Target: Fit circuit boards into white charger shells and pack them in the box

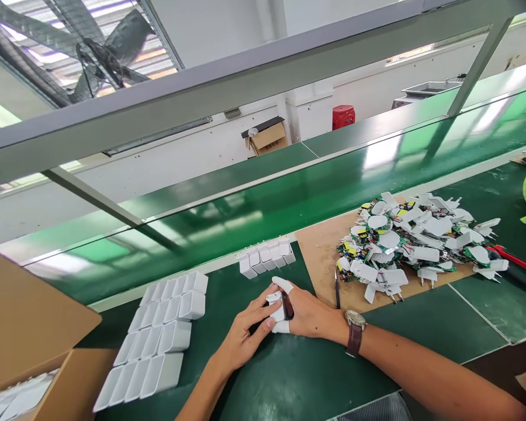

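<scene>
Here, at the lower middle of the frame, the left hand (pixel 244 334) and the right hand (pixel 309 316) meet just above the green table (pixel 289 374). Both are closed on one white shell (pixel 275 305), pinched between their fingertips. More shells (pixel 158 342) lie in rows at lower left. A pile of plug boards (pixel 416 240) sits on a brown board (pixel 319 251) at right.

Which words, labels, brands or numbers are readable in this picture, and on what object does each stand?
No text here is readable.
Small cardboard box by the far wall: dark print on its side, too blurred to read.
Wristwatch on the right wrist: dial too small to read.
Circuit boards in the pile: markings, if any, too small.
White casing held by left hand and right hand: no print visible.
</scene>
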Available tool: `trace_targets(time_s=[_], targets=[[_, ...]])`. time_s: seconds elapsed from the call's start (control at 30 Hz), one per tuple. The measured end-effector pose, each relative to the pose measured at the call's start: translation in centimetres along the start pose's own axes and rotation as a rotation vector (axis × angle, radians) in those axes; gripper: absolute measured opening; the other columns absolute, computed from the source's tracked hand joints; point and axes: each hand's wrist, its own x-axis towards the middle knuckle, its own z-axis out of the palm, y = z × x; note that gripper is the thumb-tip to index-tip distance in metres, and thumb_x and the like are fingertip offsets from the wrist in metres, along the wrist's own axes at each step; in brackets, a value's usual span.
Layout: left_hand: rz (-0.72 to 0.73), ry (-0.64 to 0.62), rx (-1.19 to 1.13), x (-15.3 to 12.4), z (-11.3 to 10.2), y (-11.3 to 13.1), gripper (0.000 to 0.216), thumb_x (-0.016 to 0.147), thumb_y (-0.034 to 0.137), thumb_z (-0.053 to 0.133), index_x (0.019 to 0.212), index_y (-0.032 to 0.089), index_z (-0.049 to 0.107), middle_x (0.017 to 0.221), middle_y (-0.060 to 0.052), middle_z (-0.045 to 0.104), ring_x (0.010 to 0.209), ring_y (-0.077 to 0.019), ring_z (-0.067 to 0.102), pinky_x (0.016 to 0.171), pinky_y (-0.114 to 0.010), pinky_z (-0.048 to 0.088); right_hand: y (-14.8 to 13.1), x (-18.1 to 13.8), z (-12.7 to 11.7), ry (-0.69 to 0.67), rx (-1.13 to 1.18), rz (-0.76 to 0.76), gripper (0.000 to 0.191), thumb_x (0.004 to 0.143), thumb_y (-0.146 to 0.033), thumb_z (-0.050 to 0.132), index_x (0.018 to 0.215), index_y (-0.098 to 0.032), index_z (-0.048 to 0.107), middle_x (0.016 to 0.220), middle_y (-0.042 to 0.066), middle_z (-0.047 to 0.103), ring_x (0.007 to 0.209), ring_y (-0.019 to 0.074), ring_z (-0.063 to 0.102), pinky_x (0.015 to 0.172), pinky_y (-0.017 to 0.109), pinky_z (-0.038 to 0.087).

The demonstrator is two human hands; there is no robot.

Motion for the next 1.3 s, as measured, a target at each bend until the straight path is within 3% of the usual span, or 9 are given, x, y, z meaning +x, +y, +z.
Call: trace_targets(time_s=[0.2, 0.33, 0.57, 0.73, 0.8, 0.9, 1.03, 1.13, 1.3], targets=[[0.039, 0.116, 0.036, 1.0, 0.5, 1.1, 0.029, 0.09, 0.026, 0.078, 0.118, 0.031, 0.077, 0.134, -0.011, 0.068, 0.113, -0.0257, 0.073, 0.094, -0.042, 0.064, 1.2, -0.1, 0.5, 0.02, -0.064, -0.033, 0.106, 0.074, -0.03, 0.085, 0.163, -0.019, 0.028, 0.14, 0.018, 0.06, 0.12, 0.0356, 0.066, 0.095, 0.045, 0.057], [-0.006, 0.189, 0.099, 0.3, -0.6, 1.0, 0.02, 0.088, 0.028, 0.08, 0.108, 0.028, 0.078, 0.126, -0.01, 0.073, 0.11, -0.0256, 0.075, 0.092, -0.04, 0.064, 2.2, -0.4, 1.0, 0.024, -0.177, -0.082, 0.107, 0.08, -0.025, 0.081, 0.166, -0.02, 0.018, 0.137, 0.018, 0.056, 0.107, 0.0307, 0.068, 0.093, 0.046, 0.057], [-0.484, 0.4, 0.161, 0.2, -6.9, -3.6, 0.04, 0.076, 0.051, 0.082, 0.103, 0.022, 0.079, 0.131, -0.013, 0.071, 0.118, -0.0351, 0.071, 0.105, -0.057, 0.056, 1.9, -1.2, 1.0, 0.006, -0.372, -0.19, 0.092, 0.091, -0.02, 0.067, 0.167, -0.014, 0.015, 0.133, 0.021, 0.057, 0.11, 0.0324, 0.064, 0.095, 0.049, 0.056], [-0.549, 0.383, 0.045, 2.8, -7.6, -6.3, 0.046, 0.072, 0.058, 0.081, 0.09, 0.016, 0.07, 0.118, -0.013, 0.074, 0.101, -0.0298, 0.075, 0.09, -0.049, 0.063, 1.2, -1.5, 0.7, -0.001, -0.432, -0.212, 0.089, 0.091, -0.02, 0.064, 0.166, -0.01, 0.017, 0.123, 0.019, 0.062, 0.096, 0.0294, 0.064, 0.091, 0.047, 0.057], [-0.53, 0.371, 0.038, 3.7, -7.6, -6.4, 0.047, 0.07, 0.055, 0.082, 0.091, 0.017, 0.065, 0.119, -0.012, 0.072, 0.105, -0.0293, 0.073, 0.084, -0.043, 0.064, 1.2, -1.5, 0.7, 0.001, -0.439, -0.194, 0.091, 0.089, -0.019, 0.065, 0.166, -0.011, 0.017, 0.123, 0.018, 0.062, 0.094, 0.0283, 0.064, 0.09, 0.045, 0.057], [-0.511, 0.382, 0.069, 4.9, -8.2, -5.7, 0.065, 0.065, 0.046, 0.088, 0.116, 0.02, 0.06, 0.14, -0.016, 0.058, 0.13, -0.0356, 0.06, 0.078, -0.038, 0.063, 1.4, -1.4, 1.0, 0.012, -0.446, -0.184, 0.091, 0.088, -0.019, 0.065, 0.167, -0.013, 0.019, 0.125, 0.018, 0.062, 0.094, 0.0287, 0.064, 0.091, 0.046, 0.057], [-0.502, 0.128, 0.276, 7.0, -8.8, -4.5, 0.101, 0.068, 0.04, 0.088, 0.154, 0.025, 0.038, 0.162, -0.019, 0.037, 0.147, -0.0388, 0.041, 0.092, -0.045, 0.058, 1.7, -1.3, 1.2, 0.016, -0.457, -0.177, 0.09, 0.086, -0.018, 0.066, 0.165, -0.013, 0.025, 0.135, 0.021, 0.06, 0.104, 0.0337, 0.065, 0.097, 0.051, 0.056], [-0.505, -0.085, 0.408, 8.9, -8.5, -4.2, 0.097, 0.065, 0.041, 0.091, 0.151, 0.024, 0.049, 0.157, -0.015, 0.049, 0.143, -0.0395, 0.045, 0.111, -0.051, 0.046, 1.5, -1.3, 1.0, -0.018, -0.448, -0.16, 0.085, 0.09, -0.021, 0.062, 0.165, -0.011, 0.025, 0.144, 0.024, 0.055, 0.116, 0.0369, 0.062, 0.103, 0.053, 0.052], [-0.563, -0.153, 0.456, 10.8, -8.2, -4.3, 0.071, 0.071, 0.046, 0.086, 0.134, 0.02, 0.067, 0.135, -0.014, 0.068, 0.122, -0.0382, 0.061, 0.107, -0.049, 0.048, 1.1, -1.5, 0.3, -0.061, -0.413, -0.119, 0.082, 0.092, -0.022, 0.061, 0.165, -0.009, 0.024, 0.139, 0.024, 0.057, 0.115, 0.0357, 0.063, 0.102, 0.051, 0.053]])
